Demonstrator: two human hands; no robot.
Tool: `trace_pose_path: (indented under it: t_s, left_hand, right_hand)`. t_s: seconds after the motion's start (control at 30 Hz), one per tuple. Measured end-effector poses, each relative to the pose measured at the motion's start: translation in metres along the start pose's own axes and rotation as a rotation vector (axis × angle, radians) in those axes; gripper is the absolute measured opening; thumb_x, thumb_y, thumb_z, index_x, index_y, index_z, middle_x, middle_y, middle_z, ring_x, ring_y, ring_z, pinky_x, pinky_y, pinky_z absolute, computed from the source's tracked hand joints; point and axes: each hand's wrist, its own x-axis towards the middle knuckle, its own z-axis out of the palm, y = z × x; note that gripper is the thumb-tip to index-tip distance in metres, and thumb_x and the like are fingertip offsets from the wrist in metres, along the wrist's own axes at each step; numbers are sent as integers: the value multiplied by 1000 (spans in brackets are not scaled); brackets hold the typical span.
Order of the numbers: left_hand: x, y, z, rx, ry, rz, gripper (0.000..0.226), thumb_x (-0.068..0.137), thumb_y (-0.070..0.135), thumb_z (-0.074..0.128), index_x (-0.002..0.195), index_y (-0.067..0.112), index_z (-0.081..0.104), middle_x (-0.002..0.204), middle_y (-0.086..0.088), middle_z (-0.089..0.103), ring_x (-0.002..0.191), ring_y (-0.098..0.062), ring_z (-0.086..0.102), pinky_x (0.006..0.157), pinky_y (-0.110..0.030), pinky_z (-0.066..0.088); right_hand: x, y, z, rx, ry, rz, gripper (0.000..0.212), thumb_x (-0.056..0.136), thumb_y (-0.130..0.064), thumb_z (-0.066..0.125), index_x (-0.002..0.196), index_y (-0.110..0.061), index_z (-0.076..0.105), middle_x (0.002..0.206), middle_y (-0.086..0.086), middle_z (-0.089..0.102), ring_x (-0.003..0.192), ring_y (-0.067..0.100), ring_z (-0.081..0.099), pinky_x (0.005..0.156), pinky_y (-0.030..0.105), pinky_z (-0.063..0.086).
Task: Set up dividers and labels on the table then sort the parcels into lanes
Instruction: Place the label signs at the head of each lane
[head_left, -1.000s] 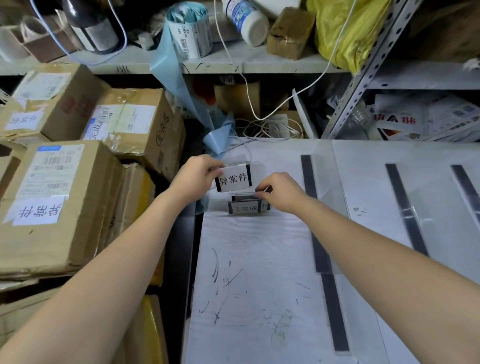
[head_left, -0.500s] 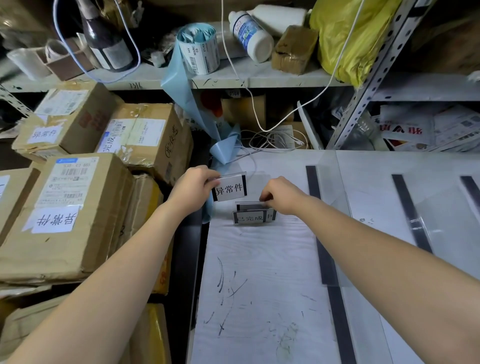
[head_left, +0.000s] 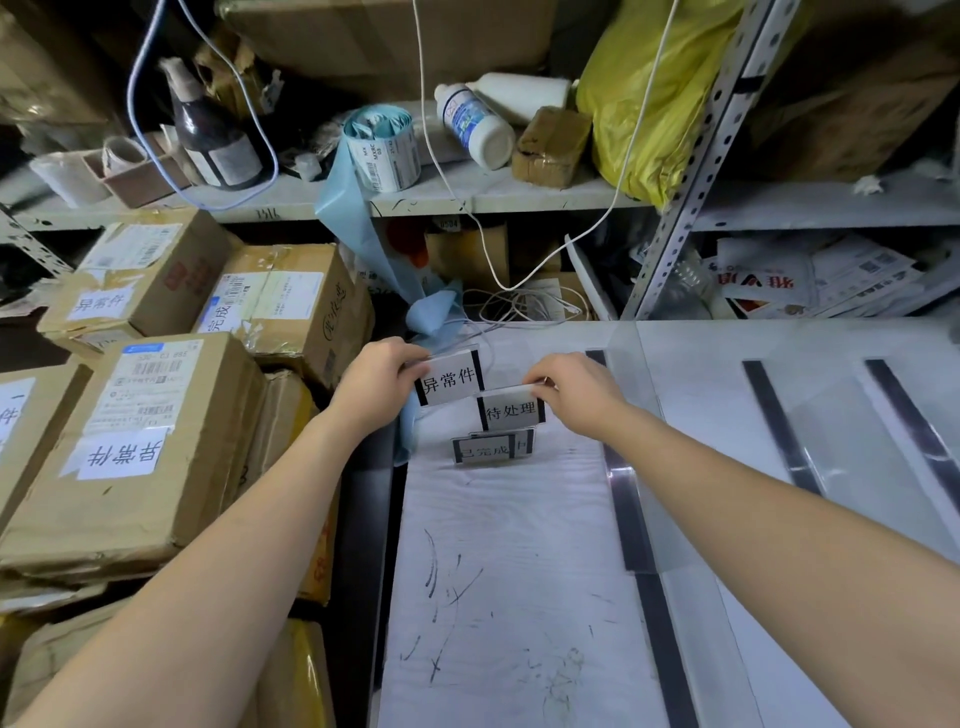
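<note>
Since half a second ago the right hand (head_left: 576, 395) has lifted a second label (head_left: 511, 410) off the small stack, so its print now faces the camera; before, that hand lay low over the stack. It pinches the card at its top right corner, with most of its fingertips hidden behind the card. The left hand (head_left: 379, 384) pinches the first label (head_left: 449, 384) by its left edge, holding it just above and left of the second, their corners meeting. A third label (head_left: 488, 449) sits on the table (head_left: 509, 571) just below them. Glare washes out its face, and a card behind it is mostly hidden.

Parcels (head_left: 135, 457) are stacked left of the table, taped shut so their contents cannot be seen. A yellow bag (head_left: 644, 104) on the shelf (head_left: 519, 195) bulges, but its contents are also hidden.

The table is white and scuffed with dark marks. Clear dividers (head_left: 631, 519) with black strips run front to back across it; whether they stand or lie flat is hard to tell. The shelf also holds a dark bottle (head_left: 213, 135), a white bottle (head_left: 475, 127) and a roll of stickers (head_left: 384, 148).
</note>
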Motion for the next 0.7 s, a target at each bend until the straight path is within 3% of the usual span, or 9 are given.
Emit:
trace_pose_path:
  t_s: [0.17,0.27,0.4,0.53,0.7]
  left_hand:
    - [2,12,-13,37,40,19,20,100,18,60,111,13,75,94,-7,64,90,-27,60,77,-45,53]
    - [2,20,-19,44,57,34,20,101,18,59,113,12,75,95,-6,63,89,-25,58,74,-40,51]
    - [4,35,-28,56,58,77,17,101,18,58,100,12,74,89,-6,61,86,-27,58,73,-41,51]
    - [7,47,-30,50,83,80,19,100,16,61,110,9,75,97,-11,67,90,-29,60,77,-45,54]
    - [11,49,-23,49,61,87,19,99,15,62,112,9,75,99,-10,69,92,-29,62,77,-41,53]
  right_hand:
    - [-17,-2,-20,61,63,27,19,102,-24,60,112,-24,76,107,-4,73,99,23,65,84,41,55]
    - [-29,-2,-34,65,89,36,20,103,-25,58,112,-23,75,106,-5,72,98,20,63,81,36,52]
    - [-43,4,-48,48,149,44,18,103,-26,58,108,-24,75,103,-7,70,94,19,61,74,31,43]
    - [-51,15,-52,60,151,73,17,102,-24,59,108,-22,75,103,-5,72,96,21,64,81,36,52]
    - [-47,31,-42,60,161,105,19,101,-19,61,111,-15,76,104,1,74,97,24,65,81,31,48]
